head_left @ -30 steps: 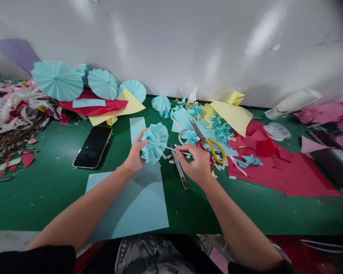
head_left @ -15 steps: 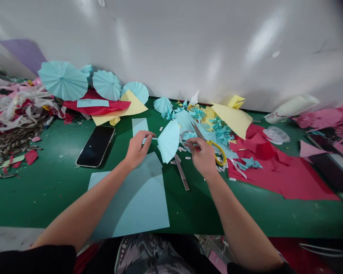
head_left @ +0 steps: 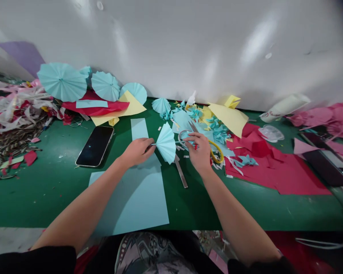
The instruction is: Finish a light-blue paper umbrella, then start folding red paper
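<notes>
Between my hands is a small light-blue pleated paper umbrella, tilted on its side with a thin stick through its middle. My left hand is closed, pinching the stick on the left of the canopy. On the other side, my right hand has its fingertips together at the stick's right end. Behind these fingers lie scissors with yellow handles, and a clear ring partly hidden. A metal strip rests below the umbrella. Under my left forearm is a large light-blue paper sheet.
A black phone lies at left. Several finished blue paper umbrellas lean along the wall. Blue folded scraps, yellow paper and red sheets cover the right side. Ribbons and sticks are heaped far left.
The umbrella has turned, so its pleats now show more and its canopy looks narrower. My left hand has shifted slightly down, and my right hand slightly left. The view has moved a little.
</notes>
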